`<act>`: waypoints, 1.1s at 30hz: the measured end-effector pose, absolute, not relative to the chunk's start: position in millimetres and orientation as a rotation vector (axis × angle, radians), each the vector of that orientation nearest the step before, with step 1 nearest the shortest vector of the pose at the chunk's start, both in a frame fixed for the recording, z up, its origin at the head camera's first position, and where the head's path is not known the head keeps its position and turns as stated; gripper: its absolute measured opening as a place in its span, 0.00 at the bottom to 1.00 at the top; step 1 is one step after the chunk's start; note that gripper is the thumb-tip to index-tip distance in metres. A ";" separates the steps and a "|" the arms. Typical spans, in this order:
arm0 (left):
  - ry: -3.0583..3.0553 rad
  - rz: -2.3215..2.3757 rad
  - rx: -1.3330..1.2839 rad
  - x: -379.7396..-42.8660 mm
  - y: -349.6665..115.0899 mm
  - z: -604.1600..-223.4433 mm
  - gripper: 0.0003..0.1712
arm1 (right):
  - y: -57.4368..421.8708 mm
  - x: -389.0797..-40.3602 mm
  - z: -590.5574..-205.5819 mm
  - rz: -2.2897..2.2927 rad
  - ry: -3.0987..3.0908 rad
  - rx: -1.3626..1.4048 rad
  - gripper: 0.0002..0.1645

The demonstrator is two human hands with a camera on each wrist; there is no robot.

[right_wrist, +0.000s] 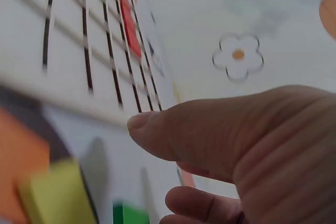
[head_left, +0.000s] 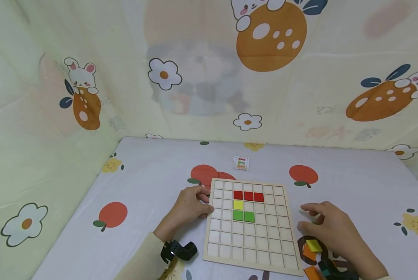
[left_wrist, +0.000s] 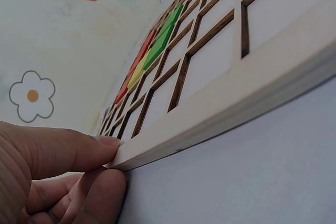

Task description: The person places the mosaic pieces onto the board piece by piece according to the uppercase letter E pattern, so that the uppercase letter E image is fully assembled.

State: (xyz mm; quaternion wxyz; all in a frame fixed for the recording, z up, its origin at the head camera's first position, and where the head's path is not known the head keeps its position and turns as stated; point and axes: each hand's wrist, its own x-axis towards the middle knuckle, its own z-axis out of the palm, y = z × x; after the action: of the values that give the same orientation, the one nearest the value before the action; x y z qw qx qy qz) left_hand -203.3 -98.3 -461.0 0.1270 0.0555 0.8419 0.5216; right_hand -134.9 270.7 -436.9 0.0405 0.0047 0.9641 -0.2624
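Note:
A pale wooden grid board (head_left: 223, 237) lies on the table. Three red tiles (head_left: 249, 196) form a row near its top, above one yellow tile (head_left: 238, 204) and two green tiles (head_left: 244, 216). At the board's left edge my left hand (head_left: 188, 208) grips the frame; the left wrist view has the thumb on the rim and curled fingers (left_wrist: 105, 195) beside and below it. My right hand (head_left: 331, 225) hovers off the board's right side, fingers loosely bent and holding nothing. Loose orange (head_left: 309, 253) and yellow blocks (head_left: 314, 245) lie below it; a green block (right_wrist: 129, 214) shows in the right wrist view.
A small card (head_left: 241, 163) with a printed grid pattern lies behind the board. The table has a white fruit-print cloth (head_left: 153, 167). Patterned curtains (head_left: 202, 128) rise at the back and left. Another orange block (head_left: 312, 273) sits at the bottom edge, partly cut off.

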 end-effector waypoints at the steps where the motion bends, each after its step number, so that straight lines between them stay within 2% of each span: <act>1: 2.451 1.518 0.160 -203.2 -98.3 -461.1 0.23 | 276.2 -134.5 -438.4 -0.795 2.945 0.030 0.33; 7: 2.451 1.515 0.154 -203.1 -98.4 -461.0 0.23 | 296.0 -131.2 -446.6 -0.775 2.925 0.042 0.27; 17: 2.438 1.531 0.171 -203.6 -98.5 -461.9 0.23 | 298.3 -129.6 -449.7 -0.765 2.882 0.099 0.19; 33: 2.444 1.530 0.168 -203.2 -98.5 -461.7 0.23 | 300.9 -130.7 -447.9 -0.898 2.785 0.051 0.15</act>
State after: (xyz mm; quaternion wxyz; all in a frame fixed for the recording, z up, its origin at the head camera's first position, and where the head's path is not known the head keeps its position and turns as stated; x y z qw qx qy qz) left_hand -203.2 -98.5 -461.7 0.1265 0.0576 0.8394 0.5254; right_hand -130.7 300.9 -447.9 0.1074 0.0172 0.9461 -0.3050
